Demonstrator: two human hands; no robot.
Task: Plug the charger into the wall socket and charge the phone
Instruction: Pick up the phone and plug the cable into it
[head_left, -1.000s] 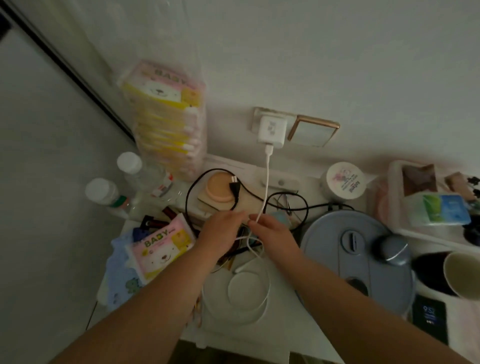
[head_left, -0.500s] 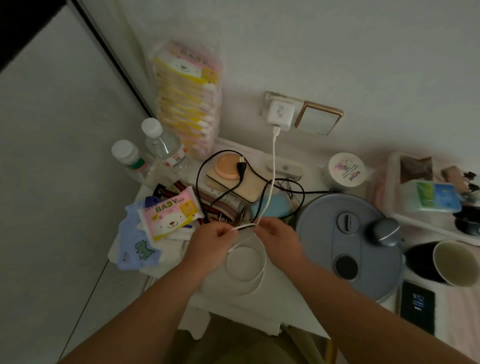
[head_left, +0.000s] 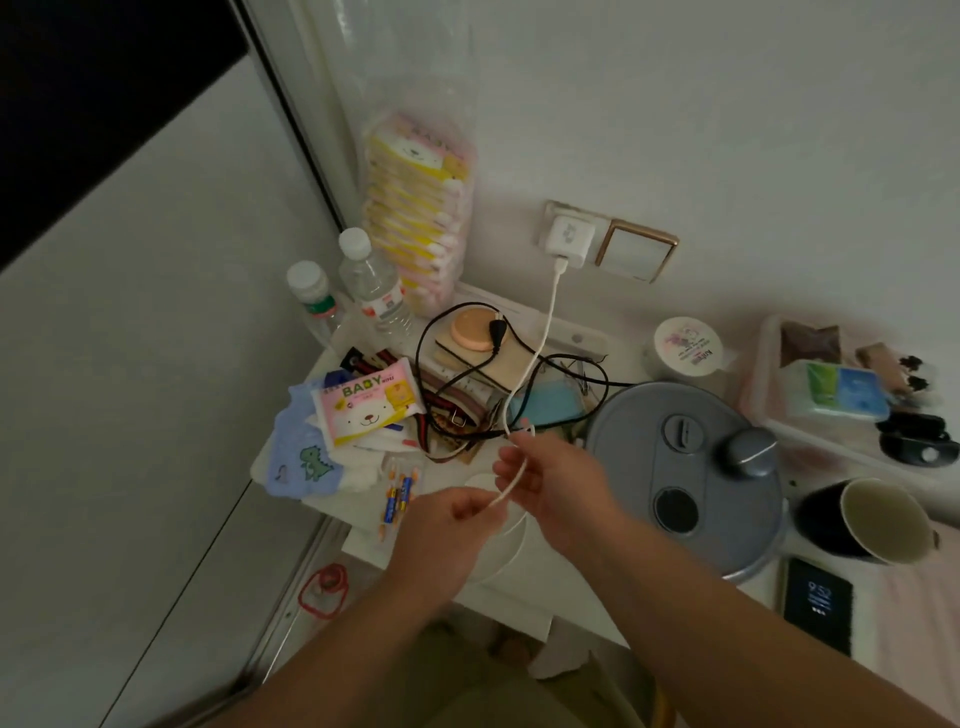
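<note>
The white charger sits plugged in the wall socket above the cluttered table. Its white cable hangs down from it and runs into my hands. My right hand pinches the cable above the table's front part. My left hand grips the same cable a little lower and to the left, and the cable is stretched between them. The phone lies face up with its screen lit at the lower right, apart from both hands.
A grey round appliance lid sits right of my hands, a dark mug beyond it. Black cords, a baby wipes pack, two bottles and a white plate crowd the table. A gold-framed switch is beside the socket.
Both hands have drawn back toward me and lower with the cable, pulling it out of its coil on the plate. The view has shifted, so the table sits farther right.
</note>
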